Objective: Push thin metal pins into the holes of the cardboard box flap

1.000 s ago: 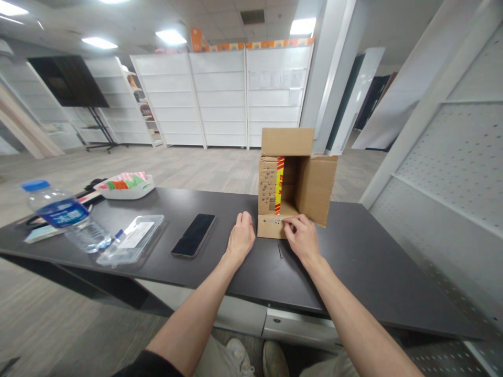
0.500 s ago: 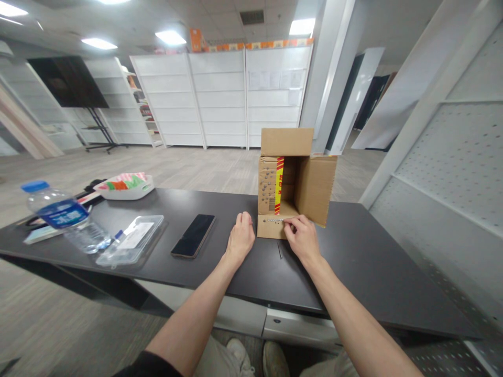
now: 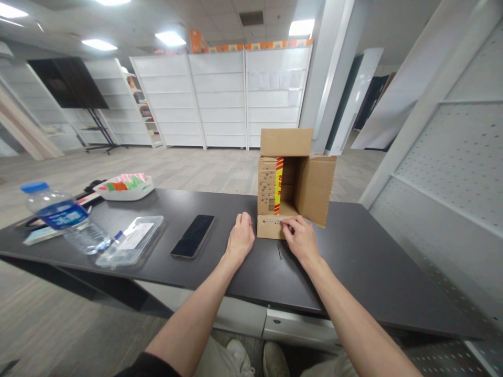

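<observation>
An open cardboard box (image 3: 314, 183) stands on the dark table with its opening toward me. Its left flap carries many dark dots and a yellow-and-red tape strip (image 3: 279, 183). Along the lower flap (image 3: 265, 230) runs a row of small shiny pieces with some holes. My right hand (image 3: 302, 238) is at that flap, thumb and forefinger pinched at the right end of the row; what they hold is too small to make out. Left of the box my left hand (image 3: 240, 235) rests curled on the table, its fingertips hidden. A thin nail-like metal rod (image 3: 279, 251) lies between the hands.
Left of my hands lie a black phone (image 3: 193, 236) and a clear plastic case (image 3: 133, 242). A water bottle (image 3: 65, 214) leans beside the case, and a white basket (image 3: 128, 191) sits behind. At right rises a perforated panel (image 3: 451, 157).
My right hand has shifted very slightly to the left along the lower flap, still pinched. My left hand stays in place.
</observation>
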The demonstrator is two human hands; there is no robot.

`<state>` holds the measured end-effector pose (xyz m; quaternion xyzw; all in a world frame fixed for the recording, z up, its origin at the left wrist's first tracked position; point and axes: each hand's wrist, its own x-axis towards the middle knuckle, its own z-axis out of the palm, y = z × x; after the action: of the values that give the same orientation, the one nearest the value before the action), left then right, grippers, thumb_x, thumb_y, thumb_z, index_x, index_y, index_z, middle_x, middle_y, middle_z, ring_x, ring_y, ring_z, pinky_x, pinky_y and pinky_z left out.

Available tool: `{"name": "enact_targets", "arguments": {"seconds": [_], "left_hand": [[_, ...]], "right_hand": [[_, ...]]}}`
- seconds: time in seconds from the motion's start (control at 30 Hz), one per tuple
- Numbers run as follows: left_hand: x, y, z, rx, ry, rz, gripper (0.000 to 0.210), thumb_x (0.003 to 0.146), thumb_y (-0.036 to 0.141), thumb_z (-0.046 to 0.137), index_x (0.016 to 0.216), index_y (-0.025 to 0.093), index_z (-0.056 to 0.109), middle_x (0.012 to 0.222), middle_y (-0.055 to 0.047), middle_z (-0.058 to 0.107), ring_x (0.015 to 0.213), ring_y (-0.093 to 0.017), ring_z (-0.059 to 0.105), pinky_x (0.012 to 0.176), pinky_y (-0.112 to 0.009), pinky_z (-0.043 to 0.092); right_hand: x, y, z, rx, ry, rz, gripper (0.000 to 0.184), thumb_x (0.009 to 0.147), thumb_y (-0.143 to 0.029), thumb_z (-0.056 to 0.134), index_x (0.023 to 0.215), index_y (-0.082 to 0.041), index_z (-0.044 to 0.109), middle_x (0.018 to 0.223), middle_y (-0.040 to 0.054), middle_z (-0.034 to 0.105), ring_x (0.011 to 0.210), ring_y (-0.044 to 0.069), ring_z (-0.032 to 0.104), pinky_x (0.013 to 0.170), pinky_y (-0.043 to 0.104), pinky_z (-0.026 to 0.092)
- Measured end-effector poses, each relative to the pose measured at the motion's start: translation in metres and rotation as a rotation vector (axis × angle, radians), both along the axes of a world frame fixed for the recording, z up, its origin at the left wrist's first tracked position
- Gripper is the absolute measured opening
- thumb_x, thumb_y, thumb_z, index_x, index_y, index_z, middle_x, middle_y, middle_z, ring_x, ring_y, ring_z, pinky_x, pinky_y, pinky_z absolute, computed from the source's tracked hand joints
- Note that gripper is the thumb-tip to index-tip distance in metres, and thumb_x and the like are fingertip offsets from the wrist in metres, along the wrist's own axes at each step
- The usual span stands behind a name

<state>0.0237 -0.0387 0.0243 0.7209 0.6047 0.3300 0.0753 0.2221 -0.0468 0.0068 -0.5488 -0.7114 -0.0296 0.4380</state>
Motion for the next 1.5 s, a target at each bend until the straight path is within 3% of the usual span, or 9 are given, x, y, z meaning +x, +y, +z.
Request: {"name": "enact_targets", "arguments": {"seconds": [0.93,1.5], "left_hand": [[-0.001,0.000,0.001,0.000,0.001,0.010,0.016,0.095,0.012,0.034,0.091,0.021,0.047,0.098,-0.007,0.056,0.095,-0.019,0.062,0.083,-0.031,0.048],[-0.001,0.001,-0.003,0.009,0.048,0.014,0.016,0.095,0.011,0.035,0.089,0.021,0.046,0.098,-0.006,0.057,0.091,-0.018,0.063,0.077,-0.028,0.046]], "right_hand": [[-0.001,0.000,-0.004,-0.005,0.075,0.045,0.020,0.091,-0.022,0.050,0.092,-0.020,0.070,0.092,0.0061,0.070,0.079,0.019,0.062,0.074,0.032,0.046],[-0.007,-0.010,0.000,-0.017,0.000,0.031,0.018,0.092,-0.016,0.049,0.092,-0.020,0.066,0.092,0.0049,0.068,0.090,0.021,0.062,0.079,0.033,0.040]]}}
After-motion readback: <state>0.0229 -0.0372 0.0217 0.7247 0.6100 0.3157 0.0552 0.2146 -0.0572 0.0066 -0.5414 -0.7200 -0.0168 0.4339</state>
